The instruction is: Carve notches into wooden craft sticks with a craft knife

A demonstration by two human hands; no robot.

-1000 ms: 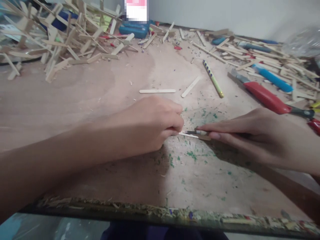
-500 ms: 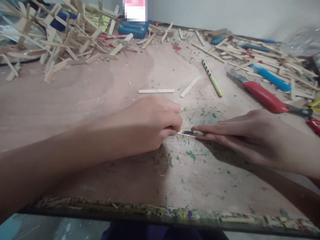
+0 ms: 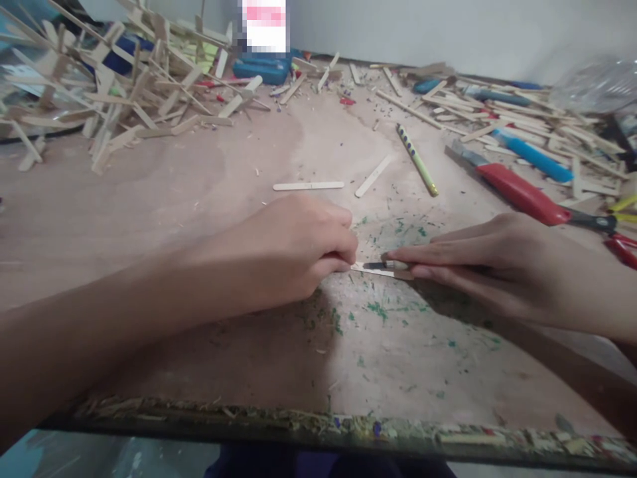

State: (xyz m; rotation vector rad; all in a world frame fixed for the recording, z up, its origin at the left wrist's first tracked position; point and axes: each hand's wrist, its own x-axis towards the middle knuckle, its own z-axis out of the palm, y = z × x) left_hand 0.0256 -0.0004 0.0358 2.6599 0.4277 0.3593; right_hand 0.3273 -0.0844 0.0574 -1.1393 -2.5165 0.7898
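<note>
Pins one flat, pale wooden craft stick to the brown wooden surface with the left hand, fingers curled closed over its left end. Pinches one slim, dark-bladed tool with a pale handle in the right hand, fingers stretched forward and nearly closed. Lays the blade along the stick, touching or just above, impossible to tell which. Beyond the hands, can count two loose pale sticks, one yellow-green pencil with dark dots and one red-bodied tool with a grey metal tip. Farther back, spreads into two heaps of wooden sticks, too tangled to count.
</note>
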